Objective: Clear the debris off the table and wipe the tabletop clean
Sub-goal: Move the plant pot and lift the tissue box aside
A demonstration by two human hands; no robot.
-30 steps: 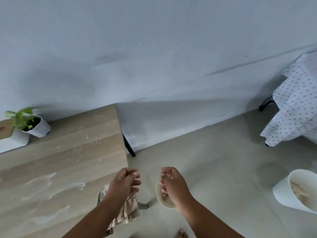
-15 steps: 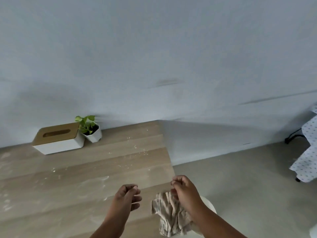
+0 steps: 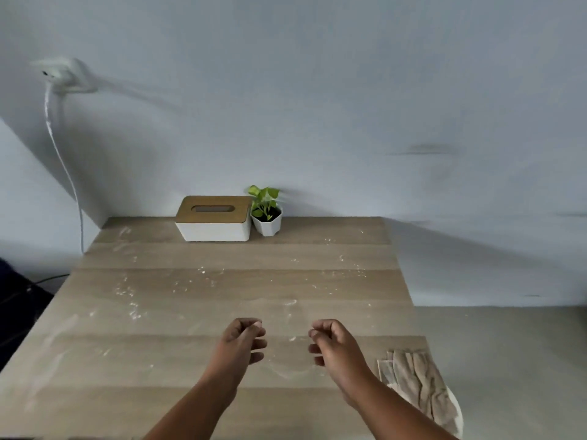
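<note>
Left hand (image 3: 243,342) and right hand (image 3: 333,346) over the near table (image 3: 95,392), fingers loosely curled, holding nothing. Beige cloth (image 3: 416,381) lies right of the right hand (over a white bowl (image 3: 456,408)). Beyond the hands, white debris (image 3: 130,308); farthest, tissue box (image 3: 214,219).

light: soft, dim, even | shadows: faint on wall (image 3: 317,90) right of plant (image 3: 265,206) | blur: motion smear on wall socket (image 3: 62,74), upper left | distortion: wide-angle bend on surface (image 3: 190,312) edges
</note>
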